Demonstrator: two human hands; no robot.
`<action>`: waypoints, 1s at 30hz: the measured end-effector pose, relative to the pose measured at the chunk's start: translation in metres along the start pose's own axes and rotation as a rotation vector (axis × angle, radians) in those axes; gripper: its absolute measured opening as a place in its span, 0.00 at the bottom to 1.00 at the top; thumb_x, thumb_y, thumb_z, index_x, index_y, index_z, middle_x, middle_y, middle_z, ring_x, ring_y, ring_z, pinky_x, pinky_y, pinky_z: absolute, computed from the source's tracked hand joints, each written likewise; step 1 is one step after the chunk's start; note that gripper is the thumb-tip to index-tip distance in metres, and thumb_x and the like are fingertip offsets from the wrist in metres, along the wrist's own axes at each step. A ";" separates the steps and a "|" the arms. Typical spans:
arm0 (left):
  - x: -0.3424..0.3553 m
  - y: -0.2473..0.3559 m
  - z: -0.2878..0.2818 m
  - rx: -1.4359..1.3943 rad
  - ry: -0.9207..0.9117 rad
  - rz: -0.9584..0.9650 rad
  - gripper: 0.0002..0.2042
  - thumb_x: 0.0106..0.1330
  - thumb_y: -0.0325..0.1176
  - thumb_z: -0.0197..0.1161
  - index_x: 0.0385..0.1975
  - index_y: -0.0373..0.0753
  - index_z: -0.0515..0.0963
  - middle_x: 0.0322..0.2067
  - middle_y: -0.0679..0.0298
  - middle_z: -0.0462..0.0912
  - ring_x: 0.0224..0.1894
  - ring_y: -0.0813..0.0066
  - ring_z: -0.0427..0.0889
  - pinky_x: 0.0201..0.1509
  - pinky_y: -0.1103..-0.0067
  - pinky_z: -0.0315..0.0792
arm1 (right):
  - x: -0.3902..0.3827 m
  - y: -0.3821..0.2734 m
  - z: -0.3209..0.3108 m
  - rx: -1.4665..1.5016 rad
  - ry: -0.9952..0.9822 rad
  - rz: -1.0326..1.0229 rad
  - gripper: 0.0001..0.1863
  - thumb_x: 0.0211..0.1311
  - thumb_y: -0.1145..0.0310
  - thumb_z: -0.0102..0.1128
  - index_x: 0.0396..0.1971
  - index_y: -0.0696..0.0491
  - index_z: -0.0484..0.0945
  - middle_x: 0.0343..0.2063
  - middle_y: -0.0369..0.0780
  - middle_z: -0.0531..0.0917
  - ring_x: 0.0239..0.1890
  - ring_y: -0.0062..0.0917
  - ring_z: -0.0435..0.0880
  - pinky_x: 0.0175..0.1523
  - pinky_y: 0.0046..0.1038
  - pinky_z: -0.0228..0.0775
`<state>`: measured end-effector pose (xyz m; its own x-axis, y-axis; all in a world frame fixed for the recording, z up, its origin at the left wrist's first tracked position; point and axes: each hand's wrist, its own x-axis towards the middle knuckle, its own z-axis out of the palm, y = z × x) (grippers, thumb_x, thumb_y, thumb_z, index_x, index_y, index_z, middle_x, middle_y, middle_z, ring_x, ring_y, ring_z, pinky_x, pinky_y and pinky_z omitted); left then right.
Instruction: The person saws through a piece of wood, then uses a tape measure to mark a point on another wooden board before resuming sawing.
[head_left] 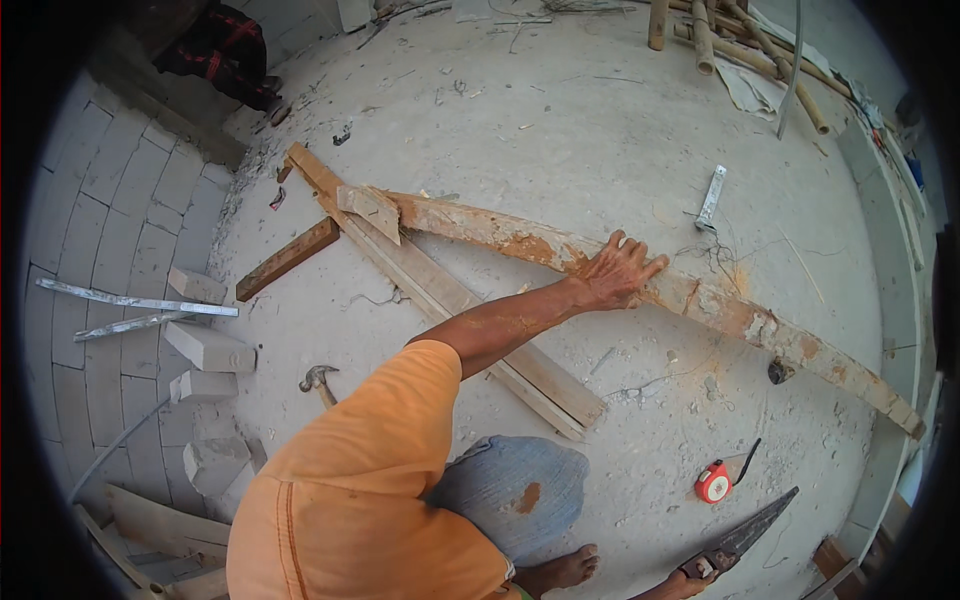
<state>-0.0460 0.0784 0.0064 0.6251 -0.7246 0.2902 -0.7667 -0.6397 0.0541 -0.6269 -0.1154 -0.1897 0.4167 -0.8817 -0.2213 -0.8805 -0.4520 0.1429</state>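
Observation:
My left hand (612, 274) grips a long, cement-crusted wooden plank (480, 224) near its middle, fingers curled over the far edge. The plank slants from centre left down to the right side. Its left end lies by a short wood piece (370, 211) on top of other boards (430, 270), which run diagonally beneath my forearm. Low at the right, my right hand (690, 583) is closed around the handle of a hand saw (757, 524), whose blade points up and right, apart from the plank. A red tape measure (714, 485) sits on the floor just beyond the saw.
A claw hammer (319, 381) lies by my left sleeve. Grey blocks (210, 348) and metal strips (135, 298) are along the left wall. A short brown beam (288, 260) and metal bracket (711, 198) rest on the floor. Bamboo poles (703, 45) lie far right. Another person's dark clothing (230, 50) shows far left.

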 end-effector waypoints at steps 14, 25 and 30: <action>-0.051 0.060 -0.003 -0.100 0.328 -0.082 0.16 0.42 0.28 0.69 0.31 0.32 0.74 0.38 0.51 0.72 0.42 0.57 0.74 0.41 0.63 0.71 | 0.199 -0.139 -0.258 0.576 0.807 -0.244 0.36 0.66 0.50 0.58 0.58 0.69 0.66 0.55 0.60 0.70 0.59 0.49 0.71 0.62 0.42 0.65; -0.105 0.054 -0.027 -0.328 0.314 -0.177 0.26 0.51 0.39 0.73 0.48 0.34 0.75 0.51 0.49 0.75 0.56 0.51 0.73 0.59 0.62 0.69 | 0.133 -0.416 -0.334 0.472 0.290 -1.409 0.20 0.73 0.58 0.47 0.49 0.58 0.78 0.47 0.53 0.80 0.48 0.44 0.80 0.52 0.43 0.71; -0.211 -0.008 -0.066 -0.877 0.719 -1.272 0.20 0.61 0.44 0.68 0.43 0.35 0.77 0.40 0.59 0.80 0.43 0.70 0.79 0.52 0.74 0.72 | 0.132 -0.418 -0.335 0.087 0.184 -1.328 0.21 0.71 0.53 0.44 0.38 0.51 0.83 0.34 0.46 0.85 0.38 0.41 0.84 0.47 0.43 0.72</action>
<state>-0.1810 0.2533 0.0079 0.8626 0.5055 -0.0212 0.1291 -0.1795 0.9752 -0.1278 -0.0882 0.0443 0.9786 0.2055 -0.0106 0.2020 -0.9693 -0.1404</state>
